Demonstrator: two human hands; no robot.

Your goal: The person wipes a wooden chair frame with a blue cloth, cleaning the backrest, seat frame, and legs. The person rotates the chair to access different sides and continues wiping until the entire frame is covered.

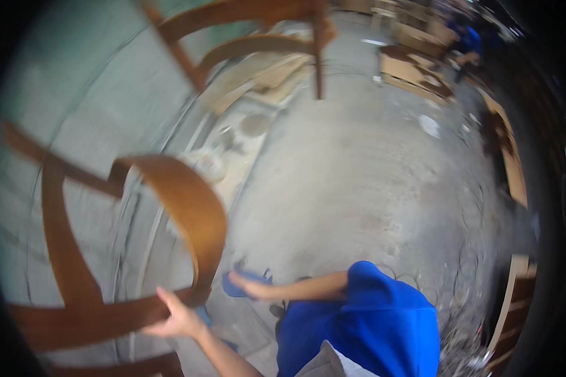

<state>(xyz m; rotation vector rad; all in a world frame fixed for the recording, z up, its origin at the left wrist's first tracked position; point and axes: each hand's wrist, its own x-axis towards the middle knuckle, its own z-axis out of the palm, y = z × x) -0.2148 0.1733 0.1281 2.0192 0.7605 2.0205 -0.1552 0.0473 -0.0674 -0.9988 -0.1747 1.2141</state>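
Note:
At the left stands or hangs a brown varnished wooden chair frame [182, 207] with a broad curved band and straight rails. My left hand [179, 319] grips its lower rail, thumb on top and the other fingers partly hidden behind the wood. My right hand [253, 287] is stretched across my body, somewhat blurred, its fingers extended and holding nothing that I can see. Below it shows a flat blue thing, perhaps a slipper [236, 290]; whether the hand touches it I cannot tell.
Another brown wooden frame [258, 44] is at the upper left, off the floor. Flat boards and whitish clutter [242, 129] lie along the wall. Cardboard with brown pieces [415, 78] is at the far right, beside a person in blue [465, 41]. Slatted brown wood [516, 317] stands at lower right.

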